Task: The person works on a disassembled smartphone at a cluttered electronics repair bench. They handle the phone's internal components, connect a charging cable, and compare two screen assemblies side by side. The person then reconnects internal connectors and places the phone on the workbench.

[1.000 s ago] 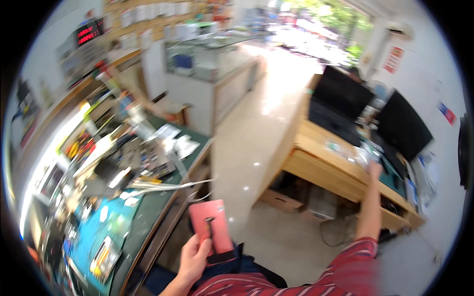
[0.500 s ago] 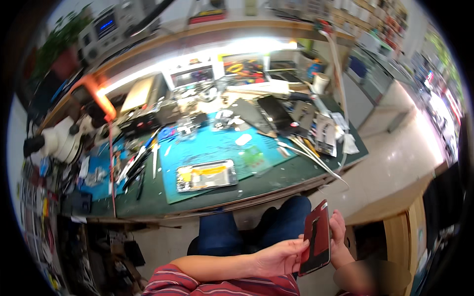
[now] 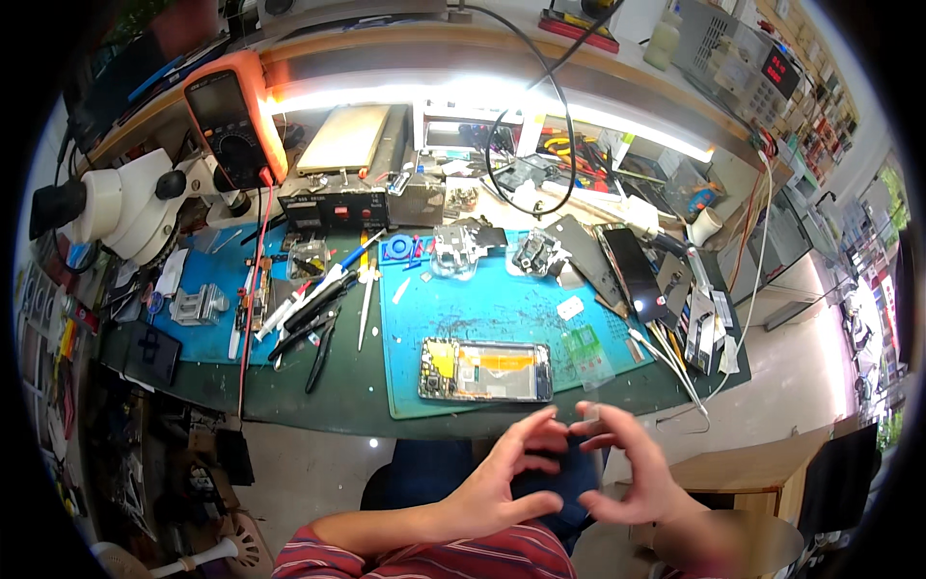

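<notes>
Over my lap, just below the bench edge, both hands are raised facing each other with a gap between them. My left hand (image 3: 516, 473) has its fingers spread and curved, with the thumb apart. My right hand (image 3: 637, 473) mirrors it, fingers bent and thumb out; some fingertips are blurred. I see nothing held in either. Closest to the hands on the bench is an opened phone (image 3: 497, 372), its inner parts, yellow patch and orange flex cable showing. It lies on a blue work mat (image 3: 449, 299). A clear greenish sheet (image 3: 585, 352) lies beside it.
Pens, tweezers and pliers (image 3: 323, 355) lie left of the mat. An orange multimeter (image 3: 234, 121) and a white microscope (image 3: 125, 203) stand at the left. Dark phone (image 3: 632, 275) and white cables (image 3: 675, 367) lie at the right. A black cable loop (image 3: 574, 125) hangs above.
The dark phone with reddish reflections has gone from my hands and is not distinguishable between them. My hands have parted and shifted left and up in view. The view itself has also turned.
</notes>
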Demonstrator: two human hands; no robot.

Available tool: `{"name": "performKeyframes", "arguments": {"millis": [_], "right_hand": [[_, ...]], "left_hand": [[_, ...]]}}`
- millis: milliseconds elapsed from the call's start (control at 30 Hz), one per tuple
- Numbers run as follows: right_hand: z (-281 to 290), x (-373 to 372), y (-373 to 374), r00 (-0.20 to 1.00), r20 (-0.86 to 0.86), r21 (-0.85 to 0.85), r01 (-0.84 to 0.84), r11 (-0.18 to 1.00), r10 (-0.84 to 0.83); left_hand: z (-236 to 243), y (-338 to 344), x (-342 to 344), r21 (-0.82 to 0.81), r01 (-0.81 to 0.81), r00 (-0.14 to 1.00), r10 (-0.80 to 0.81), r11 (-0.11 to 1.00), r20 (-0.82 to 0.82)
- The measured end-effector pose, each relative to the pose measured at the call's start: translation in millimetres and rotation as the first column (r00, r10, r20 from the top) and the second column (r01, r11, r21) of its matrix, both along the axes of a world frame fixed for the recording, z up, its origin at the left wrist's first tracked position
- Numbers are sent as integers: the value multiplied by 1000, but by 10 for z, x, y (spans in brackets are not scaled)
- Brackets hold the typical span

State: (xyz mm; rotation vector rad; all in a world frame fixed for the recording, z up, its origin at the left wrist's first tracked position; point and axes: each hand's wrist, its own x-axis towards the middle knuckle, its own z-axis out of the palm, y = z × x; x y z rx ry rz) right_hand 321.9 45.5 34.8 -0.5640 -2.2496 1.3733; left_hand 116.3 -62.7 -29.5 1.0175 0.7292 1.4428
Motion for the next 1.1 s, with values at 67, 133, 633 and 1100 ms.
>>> {"name": "performKeyframes", "arguments": {"millis": [67, 133, 633, 1100], "right_hand": [[137, -305, 29, 988, 65, 168, -151, 974, 142], [97, -479, -10, 993, 88, 272, -104, 957, 83], [-3, -209, 1526, 729, 2, 564, 564, 603, -684], [-124, -646, 2315, 712, 68, 795, 385, 469, -699]], "left_hand": [[3, 7, -163, 11, 3, 1000, -4, 1000, 20], [-47, 58, -255, -24, -10, 990, 13, 1000, 139], [-42, -60, -1561, -35, -612, 791, 611, 790, -29], [-204, -107, -1656, -40, -568, 819, 569, 822, 74]]}}
